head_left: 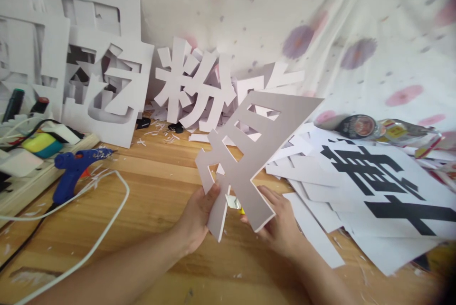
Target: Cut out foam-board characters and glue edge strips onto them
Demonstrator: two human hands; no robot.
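A grey-faced foam board character (242, 153) with white cut edges is held up, tilted, over the wooden table. My left hand (201, 210) pinches its lower left leg, thumb on the front face. Behind the lower right leg is my right hand (280, 217), closed and partly hidden by the board. A utility knife (233, 202) shows in the gap between the two legs, its metal blade by the cut edge of the left leg. A bit of yellow handle leads from the blade toward my right fingers; the rest of the handle is hidden.
A blue glue gun (69, 172) and white cable (117, 210) lie on the left. White cut-out characters (195, 84) and stencil sheets (137, 58) stand at the back. Printed paper (342, 210) and a plastic bottle (395, 129) lie right. Scraps litter the table (153, 267).
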